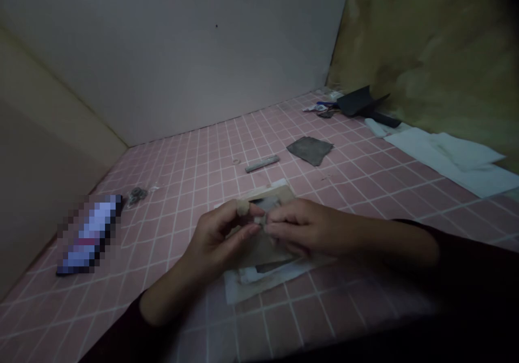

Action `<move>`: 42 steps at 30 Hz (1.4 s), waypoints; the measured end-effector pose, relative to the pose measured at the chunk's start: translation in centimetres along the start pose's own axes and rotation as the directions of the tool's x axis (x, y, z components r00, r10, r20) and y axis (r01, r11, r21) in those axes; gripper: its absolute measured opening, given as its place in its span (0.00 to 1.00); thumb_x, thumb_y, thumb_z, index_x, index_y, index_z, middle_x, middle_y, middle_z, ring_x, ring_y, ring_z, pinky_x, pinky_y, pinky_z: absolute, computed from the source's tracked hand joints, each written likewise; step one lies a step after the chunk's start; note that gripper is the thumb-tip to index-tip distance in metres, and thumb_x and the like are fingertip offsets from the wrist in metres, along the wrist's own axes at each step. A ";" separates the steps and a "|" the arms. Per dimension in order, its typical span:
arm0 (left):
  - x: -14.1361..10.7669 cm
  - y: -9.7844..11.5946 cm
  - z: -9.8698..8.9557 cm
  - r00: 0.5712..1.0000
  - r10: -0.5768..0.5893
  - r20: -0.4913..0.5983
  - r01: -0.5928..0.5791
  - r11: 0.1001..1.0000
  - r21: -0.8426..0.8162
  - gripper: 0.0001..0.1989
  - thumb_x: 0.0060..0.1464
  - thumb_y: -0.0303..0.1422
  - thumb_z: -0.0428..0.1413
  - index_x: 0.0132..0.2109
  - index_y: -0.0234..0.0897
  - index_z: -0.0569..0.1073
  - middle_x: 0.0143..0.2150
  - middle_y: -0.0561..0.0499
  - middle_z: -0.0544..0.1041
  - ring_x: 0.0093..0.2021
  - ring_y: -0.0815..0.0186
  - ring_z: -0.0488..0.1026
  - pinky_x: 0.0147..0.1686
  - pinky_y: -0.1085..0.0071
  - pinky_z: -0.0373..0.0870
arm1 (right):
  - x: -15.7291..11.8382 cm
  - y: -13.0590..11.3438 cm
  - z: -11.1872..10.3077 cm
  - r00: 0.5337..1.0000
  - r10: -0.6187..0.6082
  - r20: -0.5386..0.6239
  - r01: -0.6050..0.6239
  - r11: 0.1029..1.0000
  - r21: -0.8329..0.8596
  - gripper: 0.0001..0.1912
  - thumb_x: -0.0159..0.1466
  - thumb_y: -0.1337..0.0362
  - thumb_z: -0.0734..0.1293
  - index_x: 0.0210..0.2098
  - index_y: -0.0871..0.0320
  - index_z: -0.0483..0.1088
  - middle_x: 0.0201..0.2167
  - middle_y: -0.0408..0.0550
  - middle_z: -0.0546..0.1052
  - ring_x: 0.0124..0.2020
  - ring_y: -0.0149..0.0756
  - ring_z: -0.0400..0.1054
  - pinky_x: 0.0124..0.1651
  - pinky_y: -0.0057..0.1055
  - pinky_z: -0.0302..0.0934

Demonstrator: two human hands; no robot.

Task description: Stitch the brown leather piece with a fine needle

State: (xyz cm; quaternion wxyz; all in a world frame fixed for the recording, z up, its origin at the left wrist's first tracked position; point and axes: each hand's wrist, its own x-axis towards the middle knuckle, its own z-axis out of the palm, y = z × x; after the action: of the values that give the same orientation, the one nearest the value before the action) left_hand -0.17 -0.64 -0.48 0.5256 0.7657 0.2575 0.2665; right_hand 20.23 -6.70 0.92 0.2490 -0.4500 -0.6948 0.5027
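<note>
My left hand and my right hand meet over a stack of flat sheets. Between the left thumb and index finger is a small pale piece, too small and dim to name. The right fingers are pinched together at the piece's other side; what lies inside that pinch is partly hidden. A beige wrap goes round a left finger. Below the hands lie a tan sheet, a dark sheet edge and a white cloth or paper.
Beyond the hands, a grey rod, a small ring and a dark grey square sheet lie on the pink checked surface. A black dustpan-like object and white sheets lie right; a pixelated object lies left.
</note>
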 end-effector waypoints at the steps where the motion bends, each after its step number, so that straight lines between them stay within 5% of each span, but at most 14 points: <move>1: 0.0 0.1 0.0 1.000 0.023 0.001 -0.023 1.000 0.006 0.11 0.57 0.31 0.57 0.47 0.36 0.73 0.41 0.46 0.76 0.39 0.64 0.73 0.38 0.70 0.71 | 0.0 -0.1 -0.2 0.997 0.053 0.062 -0.062 0.984 0.165 0.13 0.67 0.62 0.56 0.28 0.59 0.65 0.15 0.37 0.62 0.16 0.25 0.54 0.21 0.23 0.49; 3: -0.1 0.3 -0.1 0.998 0.063 -0.007 -0.063 0.998 0.012 0.11 0.57 0.31 0.57 0.47 0.37 0.73 0.44 0.45 0.75 0.42 0.63 0.73 0.42 0.69 0.70 | 0.0 -0.2 -0.6 0.984 0.095 0.149 -0.145 0.917 0.372 0.13 0.67 0.59 0.56 0.31 0.59 0.65 0.13 0.34 0.59 0.13 0.23 0.47 0.17 0.22 0.44; 5: -0.1 0.5 -0.1 0.998 0.068 -0.005 -0.068 0.997 0.018 0.10 0.57 0.31 0.57 0.46 0.38 0.73 0.42 0.47 0.75 0.40 0.65 0.73 0.40 0.71 0.70 | 0.0 -0.1 -0.6 0.985 0.072 0.154 -0.121 0.934 0.336 0.14 0.67 0.58 0.56 0.30 0.59 0.65 0.13 0.34 0.59 0.14 0.24 0.48 0.18 0.22 0.45; 8: 0.0 0.6 0.0 1.000 0.000 -0.007 0.000 1.000 0.011 0.08 0.57 0.32 0.57 0.44 0.37 0.74 0.35 0.50 0.74 0.34 0.68 0.72 0.33 0.75 0.69 | 0.0 0.3 0.0 0.998 -0.054 -0.016 0.051 0.991 -0.126 0.12 0.67 0.63 0.57 0.29 0.60 0.66 0.19 0.40 0.65 0.20 0.26 0.57 0.25 0.25 0.50; 10: 0.1 0.5 0.1 0.999 -0.039 -0.026 0.038 0.999 -0.014 0.08 0.57 0.33 0.57 0.43 0.36 0.74 0.31 0.51 0.73 0.30 0.70 0.70 0.30 0.76 0.67 | 0.1 0.6 0.6 0.974 -0.182 -0.137 0.103 0.887 -0.449 0.08 0.64 0.68 0.58 0.32 0.60 0.68 0.23 0.42 0.68 0.23 0.28 0.58 0.28 0.27 0.49; 12: 0.2 0.4 0.1 0.998 -0.051 -0.049 0.049 0.998 -0.035 0.08 0.57 0.33 0.57 0.42 0.35 0.74 0.30 0.52 0.72 0.29 0.71 0.69 0.29 0.76 0.67 | 0.1 0.7 0.9 0.956 -0.236 -0.176 0.096 0.814 -0.573 0.07 0.62 0.70 0.59 0.35 0.59 0.68 0.25 0.43 0.69 0.24 0.28 0.57 0.29 0.28 0.48; 14: 0.2 0.3 0.2 0.997 -0.049 -0.059 0.048 0.999 -0.024 0.08 0.56 0.33 0.57 0.43 0.35 0.74 0.31 0.51 0.73 0.30 0.70 0.70 0.29 0.76 0.67 | 0.1 0.6 0.8 0.963 -0.203 -0.177 0.095 0.872 -0.479 0.07 0.63 0.69 0.59 0.31 0.60 0.67 0.24 0.43 0.68 0.24 0.28 0.58 0.28 0.27 0.49; 17: 0.1 0.4 0.2 0.998 -0.005 -0.055 0.005 1.000 0.000 0.09 0.56 0.31 0.58 0.45 0.37 0.74 0.37 0.49 0.75 0.34 0.68 0.71 0.31 0.75 0.68 | 0.0 0.2 0.0 1.000 0.005 -0.005 -0.005 1.000 0.029 0.13 0.67 0.62 0.57 0.28 0.59 0.65 0.17 0.39 0.64 0.18 0.26 0.56 0.22 0.24 0.49; 19: 0.0 0.6 0.1 0.997 0.038 -0.060 -0.038 0.999 0.002 0.09 0.57 0.30 0.57 0.46 0.39 0.73 0.40 0.49 0.75 0.37 0.68 0.71 0.34 0.75 0.68 | -0.1 -0.1 -0.6 0.986 0.098 0.136 -0.137 0.938 0.318 0.15 0.67 0.57 0.56 0.30 0.59 0.65 0.13 0.35 0.60 0.13 0.24 0.49 0.17 0.22 0.44; 21: -0.1 0.6 0.1 0.997 0.049 -0.055 -0.049 0.999 0.004 0.09 0.56 0.30 0.58 0.45 0.40 0.74 0.39 0.50 0.75 0.37 0.68 0.71 0.33 0.76 0.67 | -0.1 -0.3 -0.8 0.976 0.118 0.184 -0.182 0.902 0.391 0.16 0.67 0.56 0.56 0.31 0.59 0.66 0.13 0.34 0.59 0.12 0.23 0.46 0.17 0.22 0.42; 25: 0.0 0.5 0.1 0.999 -0.038 -0.030 0.037 0.999 -0.027 0.08 0.56 0.32 0.58 0.44 0.38 0.74 0.32 0.52 0.73 0.30 0.71 0.70 0.28 0.78 0.65 | 0.0 -0.1 -0.2 1.000 -0.026 0.005 0.026 0.997 -0.071 0.14 0.66 0.63 0.57 0.26 0.60 0.65 0.18 0.40 0.66 0.19 0.25 0.57 0.25 0.25 0.50; 29: 0.3 0.4 0.0 0.995 -0.099 -0.023 0.096 0.990 -0.106 0.09 0.56 0.32 0.58 0.44 0.37 0.74 0.29 0.53 0.72 0.28 0.73 0.68 0.27 0.79 0.65 | 0.1 0.7 0.5 0.966 -0.208 -0.153 0.108 0.862 -0.495 0.10 0.66 0.67 0.57 0.33 0.61 0.68 0.26 0.44 0.71 0.25 0.28 0.61 0.31 0.27 0.51; 36: 0.4 0.5 0.3 0.997 -0.076 -0.028 0.070 0.982 -0.174 0.06 0.55 0.30 0.58 0.41 0.34 0.74 0.42 0.47 0.75 0.39 0.67 0.72 0.36 0.76 0.70 | 0.0 1.2 0.7 0.972 -0.172 -0.157 0.044 0.797 -0.602 0.08 0.64 0.67 0.59 0.39 0.60 0.69 0.26 0.46 0.71 0.24 0.30 0.61 0.29 0.27 0.49; 42: 0.4 -0.2 0.5 0.984 -0.172 0.046 0.178 0.933 -0.312 0.10 0.54 0.30 0.60 0.44 0.36 0.72 0.34 0.52 0.74 0.32 0.73 0.71 0.31 0.80 0.67 | -0.1 0.3 0.6 0.973 -0.196 -0.125 0.106 0.854 -0.510 0.10 0.67 0.67 0.58 0.31 0.60 0.68 0.23 0.42 0.68 0.22 0.26 0.59 0.28 0.26 0.48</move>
State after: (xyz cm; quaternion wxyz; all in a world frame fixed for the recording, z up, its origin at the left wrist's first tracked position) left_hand 0.42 -0.61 -0.81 0.6649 0.6485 0.2740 0.2495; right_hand 19.91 -7.01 0.38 0.2221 -0.4846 -0.8103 0.2436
